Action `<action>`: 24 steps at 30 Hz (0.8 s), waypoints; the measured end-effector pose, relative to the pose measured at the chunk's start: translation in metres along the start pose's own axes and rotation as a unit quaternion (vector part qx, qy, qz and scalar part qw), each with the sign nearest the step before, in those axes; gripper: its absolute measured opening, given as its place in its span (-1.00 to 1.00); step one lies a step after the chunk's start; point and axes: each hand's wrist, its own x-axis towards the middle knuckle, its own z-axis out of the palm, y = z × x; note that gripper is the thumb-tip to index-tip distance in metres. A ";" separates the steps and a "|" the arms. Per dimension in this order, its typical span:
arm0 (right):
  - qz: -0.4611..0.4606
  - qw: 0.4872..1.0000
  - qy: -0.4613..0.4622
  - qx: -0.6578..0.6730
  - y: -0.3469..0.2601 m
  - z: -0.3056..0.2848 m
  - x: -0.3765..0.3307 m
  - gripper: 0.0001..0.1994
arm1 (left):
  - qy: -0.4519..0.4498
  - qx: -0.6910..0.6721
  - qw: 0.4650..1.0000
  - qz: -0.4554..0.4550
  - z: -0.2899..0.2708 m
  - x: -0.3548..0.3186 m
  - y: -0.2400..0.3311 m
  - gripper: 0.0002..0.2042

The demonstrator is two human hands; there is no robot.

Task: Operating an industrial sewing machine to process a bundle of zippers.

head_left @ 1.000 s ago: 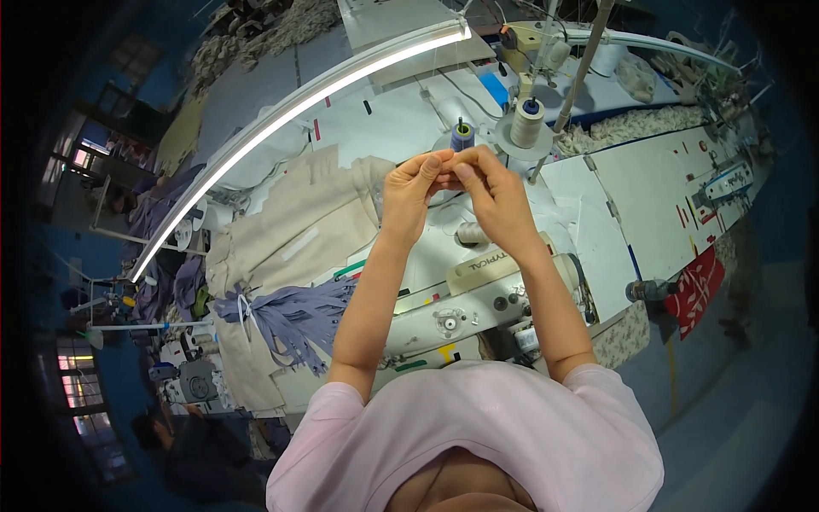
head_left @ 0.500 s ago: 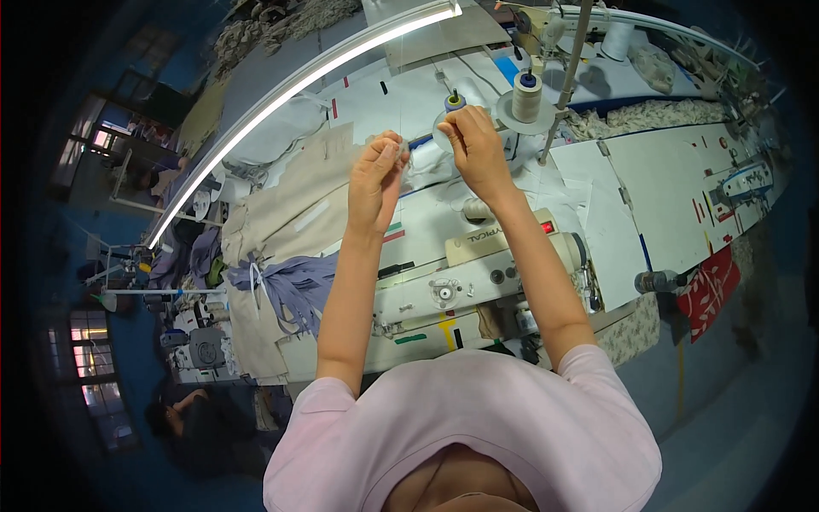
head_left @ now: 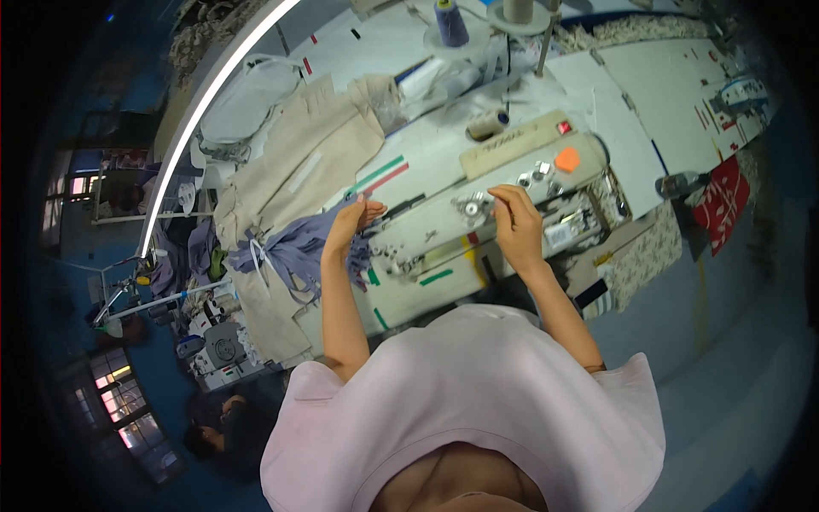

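Sewing machine (head_left: 444,220), long and pale, sits near us in the middle. Left of it we see purple strips (head_left: 299,256) in a bunch. Our left hand (head_left: 346,225) is by their right end, fingers loosely bent. Our right hand (head_left: 519,225) is over the machine, fingertips bunched. We cannot tell how open either is, or if they hold anything. On the far side lies a thread cone (head_left: 486,125).
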 end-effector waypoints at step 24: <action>-0.206 0.963 -0.076 -0.156 0.198 0.138 -0.207 -0.82 | 0.032 -0.353 0.839 0.412 0.038 0.004 -0.143 -0.72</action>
